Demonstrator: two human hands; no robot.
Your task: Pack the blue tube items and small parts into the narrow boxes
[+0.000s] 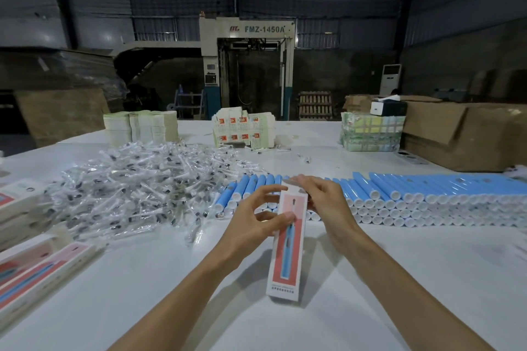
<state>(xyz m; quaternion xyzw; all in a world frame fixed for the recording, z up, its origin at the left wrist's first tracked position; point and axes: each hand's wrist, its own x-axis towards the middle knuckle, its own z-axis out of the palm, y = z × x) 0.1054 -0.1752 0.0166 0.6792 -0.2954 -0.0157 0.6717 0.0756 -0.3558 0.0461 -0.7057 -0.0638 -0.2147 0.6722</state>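
We are holding narrow box [288, 253] over desk [385, 279]: left hand [256, 215] grip clamping its side, right hand [323, 199] grip pinching its top flap. Behind box, blue tubes [413, 191] lying stacked.

parts heap [148, 191] left, tube stack [413, 194] right

table [370, 279] white | bagged parts heap [137, 185] left-centre | blue tubes [413, 194] stacked right | flat carton stacks [245, 131] far edge
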